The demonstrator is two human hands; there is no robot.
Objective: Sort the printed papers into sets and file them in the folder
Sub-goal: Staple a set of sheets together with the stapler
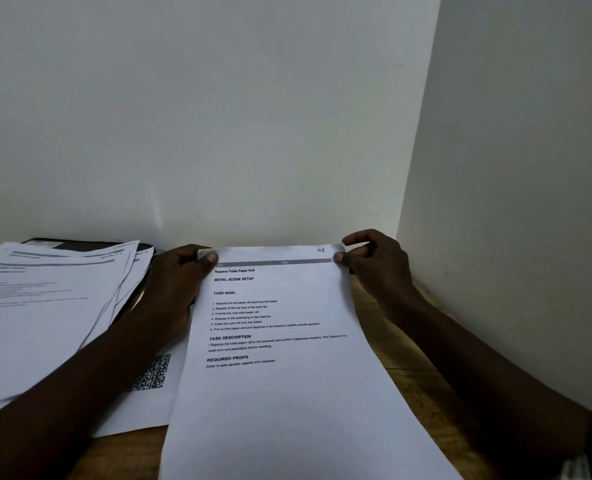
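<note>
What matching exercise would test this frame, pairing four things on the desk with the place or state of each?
Things:
1. Toilet Paper Roll sheet
2. loose paper stack
3. dark folder
4. QR-code sheet

Places or states:
A. Mostly hidden under other papers, far left by the wall
B. Pinched at its two top corners by the left hand and right hand
C. Fanned unevenly on the left side
D. Lying flat, partly covered by the left forearm and the held page

Pairs: 1-B, 2-C, 3-A, 4-D

left hand (169, 292): pinches sheet (280, 393) top-left | right hand (377, 268): pinches top-right, fingers (356, 236) curled
</note>
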